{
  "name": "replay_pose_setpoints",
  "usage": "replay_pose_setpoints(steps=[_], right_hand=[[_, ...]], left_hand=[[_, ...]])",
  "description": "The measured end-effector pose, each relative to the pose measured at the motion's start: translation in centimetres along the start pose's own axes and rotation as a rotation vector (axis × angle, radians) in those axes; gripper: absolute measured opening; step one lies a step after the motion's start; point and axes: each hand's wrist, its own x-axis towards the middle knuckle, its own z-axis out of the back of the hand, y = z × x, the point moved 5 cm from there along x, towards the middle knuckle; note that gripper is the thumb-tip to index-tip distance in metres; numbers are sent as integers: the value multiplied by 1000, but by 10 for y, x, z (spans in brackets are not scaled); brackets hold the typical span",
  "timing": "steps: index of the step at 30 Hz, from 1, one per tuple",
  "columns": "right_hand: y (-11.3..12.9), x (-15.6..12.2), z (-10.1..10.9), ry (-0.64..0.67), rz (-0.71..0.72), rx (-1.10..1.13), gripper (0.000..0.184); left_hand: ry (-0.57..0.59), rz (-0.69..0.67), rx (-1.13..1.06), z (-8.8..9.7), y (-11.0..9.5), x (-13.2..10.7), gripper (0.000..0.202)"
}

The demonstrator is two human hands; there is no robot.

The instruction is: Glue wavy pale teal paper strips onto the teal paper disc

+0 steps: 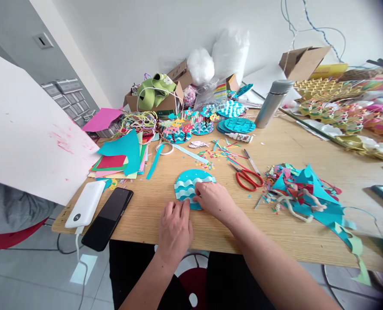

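**Head view: both hands on the blue wave disc**

My left hand [175, 230] lies flat, fingers straight and together. Its tips rest on the near edge of the blue paper disc [191, 181], which I judge pins it to the table [146, 206]. My right hand [214, 200] curls over the disc's pale wavy strips, fingertips down. I cannot tell whether they pinch a strip or only press. Red scissors [248, 176] lie near, right of my fingers, and a phone [109, 217] lies well left.
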Motion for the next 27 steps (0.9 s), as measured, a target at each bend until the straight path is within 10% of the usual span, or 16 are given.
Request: replay_pose_setpoints(steps=[27], right_hand=[[4,-4,7,36,-9,-38,17]], left_hand=[[92,86,51,6,-18,-2,57]])
